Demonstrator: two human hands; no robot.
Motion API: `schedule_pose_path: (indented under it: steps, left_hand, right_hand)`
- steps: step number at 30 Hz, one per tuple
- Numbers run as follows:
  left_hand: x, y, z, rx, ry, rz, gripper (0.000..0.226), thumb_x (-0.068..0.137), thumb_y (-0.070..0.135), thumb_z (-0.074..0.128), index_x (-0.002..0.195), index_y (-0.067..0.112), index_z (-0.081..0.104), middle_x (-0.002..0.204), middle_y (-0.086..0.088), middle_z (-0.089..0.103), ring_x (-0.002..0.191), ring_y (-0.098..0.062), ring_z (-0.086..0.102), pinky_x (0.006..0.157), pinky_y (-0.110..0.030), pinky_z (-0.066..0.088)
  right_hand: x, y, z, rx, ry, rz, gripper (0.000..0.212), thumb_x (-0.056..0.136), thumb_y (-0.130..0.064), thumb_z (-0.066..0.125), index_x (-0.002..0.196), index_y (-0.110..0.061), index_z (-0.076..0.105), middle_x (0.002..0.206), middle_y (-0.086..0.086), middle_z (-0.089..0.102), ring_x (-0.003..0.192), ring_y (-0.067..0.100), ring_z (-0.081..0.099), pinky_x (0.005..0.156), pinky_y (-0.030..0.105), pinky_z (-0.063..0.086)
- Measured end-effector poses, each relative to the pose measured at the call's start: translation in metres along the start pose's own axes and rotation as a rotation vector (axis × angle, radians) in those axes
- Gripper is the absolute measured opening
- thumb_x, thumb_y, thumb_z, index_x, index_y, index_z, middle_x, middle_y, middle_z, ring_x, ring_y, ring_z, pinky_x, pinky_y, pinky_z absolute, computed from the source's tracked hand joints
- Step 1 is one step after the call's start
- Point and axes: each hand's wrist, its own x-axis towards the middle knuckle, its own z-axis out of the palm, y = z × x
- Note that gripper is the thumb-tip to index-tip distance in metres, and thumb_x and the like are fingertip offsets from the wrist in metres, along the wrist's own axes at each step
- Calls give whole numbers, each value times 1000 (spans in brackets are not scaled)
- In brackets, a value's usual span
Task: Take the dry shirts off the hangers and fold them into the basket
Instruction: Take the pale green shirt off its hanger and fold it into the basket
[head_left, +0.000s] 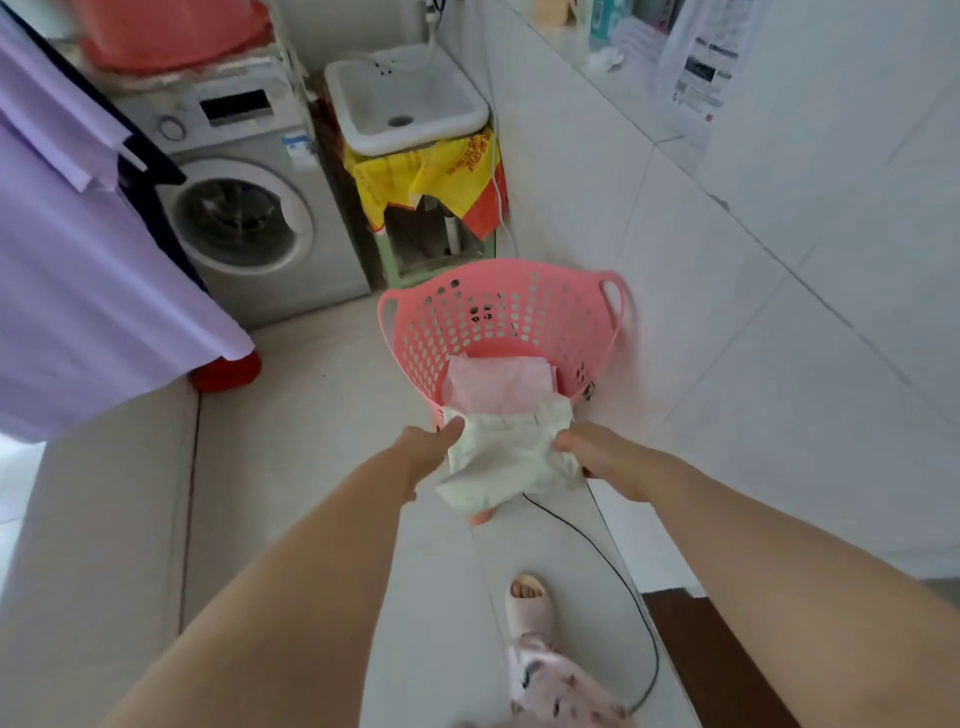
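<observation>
A pink perforated basket (498, 306) stands on the floor by the white tiled wall. A folded pale pink shirt (498, 379) lies inside it. Over the basket's near rim I hold a folded pale green shirt (509, 457). My left hand (431, 447) pinches its left edge and my right hand (597, 457) grips its right edge. A lilac shirt (88, 291) hangs at the left with a dark garment (150, 171) behind it; their hangers are out of view.
A grey washing machine (249, 208) and a white sink (405, 98) on a stand stand against the back wall. A black cable (639, 613) trails over the floor near my slippered foot (530, 603). A red object (228, 369) sits under the lilac shirt.
</observation>
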Motion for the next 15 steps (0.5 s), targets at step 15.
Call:
schedule_pose_path:
  steps: [15]
  left_hand:
    - [14,20,2,-236,-27,172,17,91,26,62,107,21,62,112,-6,63,89,-21,60,71,-31,51]
  right_hand:
    - [31,-21,-36,51,14,123,32,91,-1,45,122,-2,52,92,14,63,77,26,62,75,38,54]
